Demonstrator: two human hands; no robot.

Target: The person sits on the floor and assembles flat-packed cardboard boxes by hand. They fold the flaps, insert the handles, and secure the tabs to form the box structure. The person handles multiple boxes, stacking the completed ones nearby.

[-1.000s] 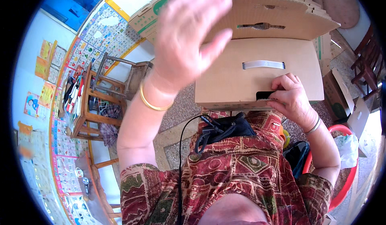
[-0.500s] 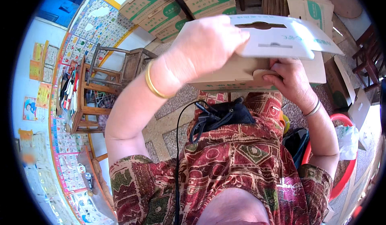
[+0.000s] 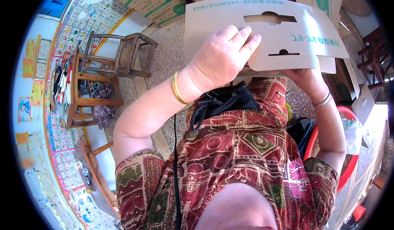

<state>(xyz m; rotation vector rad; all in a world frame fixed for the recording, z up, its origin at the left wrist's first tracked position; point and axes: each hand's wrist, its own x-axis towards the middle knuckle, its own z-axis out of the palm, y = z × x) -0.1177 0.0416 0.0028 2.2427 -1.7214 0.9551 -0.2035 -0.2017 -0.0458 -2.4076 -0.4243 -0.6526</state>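
Note:
A cardboard box [image 3: 328,65] sits in front of my lap, its lid [image 3: 287,37] folded over toward me. The lid is pale with green print, a long handle slot and a smaller slot near the front flap. My left hand [image 3: 219,61], with a gold bangle on the wrist, rests against the lid's left part, fingers stretched out and slightly apart. At the box's front right, my right hand [image 3: 308,82] reaches up beneath the lid's flap. That flap hides its fingers, so I cannot tell what they grip.
Stacked printed cartons [image 3: 160,6] stand at the far left, flattened cardboard [image 3: 324,2] at the far right. A wooden chair [image 3: 127,55] and a wooden rack [image 3: 96,101] are on the left. A red basin [image 3: 351,170] holding a white bag is at my right. A black cable [image 3: 175,148] hangs down my front.
The lid has come down toward me over the box front. My left hand has moved nearer and spread its fingers; my right hand's fingers, seen earlier at a cardboard tab, are now covered.

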